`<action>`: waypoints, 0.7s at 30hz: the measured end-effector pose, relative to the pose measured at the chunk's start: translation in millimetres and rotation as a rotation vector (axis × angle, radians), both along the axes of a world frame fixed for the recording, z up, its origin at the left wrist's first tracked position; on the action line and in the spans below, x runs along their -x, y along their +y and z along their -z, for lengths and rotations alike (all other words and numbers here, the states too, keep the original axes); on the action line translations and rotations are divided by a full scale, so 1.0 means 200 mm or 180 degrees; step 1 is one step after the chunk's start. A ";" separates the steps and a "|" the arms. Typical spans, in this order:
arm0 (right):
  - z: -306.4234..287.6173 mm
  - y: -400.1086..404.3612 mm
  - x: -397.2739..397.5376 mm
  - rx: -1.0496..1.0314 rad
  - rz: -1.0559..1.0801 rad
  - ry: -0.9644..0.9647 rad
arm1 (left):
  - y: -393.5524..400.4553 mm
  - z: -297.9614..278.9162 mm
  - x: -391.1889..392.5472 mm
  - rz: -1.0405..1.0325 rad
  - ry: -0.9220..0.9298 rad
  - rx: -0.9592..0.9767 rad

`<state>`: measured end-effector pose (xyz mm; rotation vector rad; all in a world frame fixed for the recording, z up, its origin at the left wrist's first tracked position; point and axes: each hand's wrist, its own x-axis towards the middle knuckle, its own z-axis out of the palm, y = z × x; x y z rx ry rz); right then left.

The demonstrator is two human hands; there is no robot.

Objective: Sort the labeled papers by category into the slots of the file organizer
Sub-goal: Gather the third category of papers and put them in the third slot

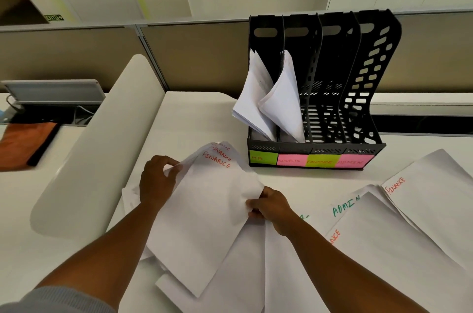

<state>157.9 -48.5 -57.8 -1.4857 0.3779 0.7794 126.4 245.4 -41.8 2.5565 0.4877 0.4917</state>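
While both hands gather a small sheaf of FINANCE papers [210, 200] just above the desk [194, 118], the head view shows the left hand [156, 182] pinching the sheaf's left edge and the right hand [271, 206] with fingers curled round its right edge. The file organizer [317, 82] stands just beyond, HR and SPORTS slots already holding paper; the FINANCE slot [323, 161], third from the left, looks unfilled. More labelled sheets [384, 236] lie to the right. To do this well, square the edges first, then feed the sheaf upright into that third slot, checking its sticky label.
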 end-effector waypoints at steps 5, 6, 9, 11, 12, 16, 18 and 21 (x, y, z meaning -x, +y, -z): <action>0.00 -0.04 0.04 -0.0019 -0.0080 -0.0009 | -0.02 -0.03 0.11 0.0285 -0.0061 -0.0223; -0.01 -0.05 0.05 0.0026 -0.0108 -0.0010 | -0.02 -0.04 0.12 0.0274 -0.0064 -0.0216; -0.01 -0.07 0.07 0.0154 -0.0195 -0.0007 | -0.04 -0.04 0.16 0.0308 -0.0038 -0.0143; -0.01 -0.08 0.07 0.0214 -0.0214 -0.0026 | -0.04 -0.05 0.17 0.0234 0.0137 0.0069; -0.01 -0.09 0.07 0.0231 -0.0210 -0.0045 | -0.04 -0.05 0.17 0.0209 0.0238 0.0154; -0.02 -0.09 0.07 0.0111 -0.0052 -0.0140 | -0.02 -0.06 0.17 0.0232 0.0111 0.0012; -0.03 -0.09 0.06 0.0080 0.0084 -0.0231 | -0.01 -0.07 0.16 0.0119 -0.0083 0.0007; -0.05 -0.08 0.05 0.0025 0.0285 -0.0384 | 0.00 -0.10 0.13 0.0035 -0.0327 0.0290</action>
